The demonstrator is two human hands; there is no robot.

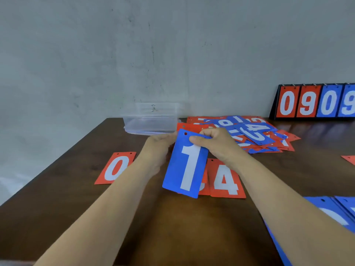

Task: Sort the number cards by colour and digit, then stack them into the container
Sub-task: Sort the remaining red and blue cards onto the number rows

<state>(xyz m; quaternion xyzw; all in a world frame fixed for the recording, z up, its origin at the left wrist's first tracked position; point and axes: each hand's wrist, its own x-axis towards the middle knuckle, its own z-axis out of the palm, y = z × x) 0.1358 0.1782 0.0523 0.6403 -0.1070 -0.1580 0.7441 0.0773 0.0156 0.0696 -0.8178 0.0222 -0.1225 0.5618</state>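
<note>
A blue card with a white 1 is held up above the table. My right hand pinches its top edge, thumb on the front. My left hand grips the card's left edge, with its fingers hidden behind the card. On the table below lie a red 0 card, a red 4 card and a red card mostly hidden by the blue 1. A mixed pile of red and blue cards sits behind my hands. The clear plastic container stands at the table's far edge.
A flip scoreboard reading 0909 stands at the back right against the grey wall. Blue cards lie at the lower right and a red card corner at the right edge. The dark wooden table ends at the left.
</note>
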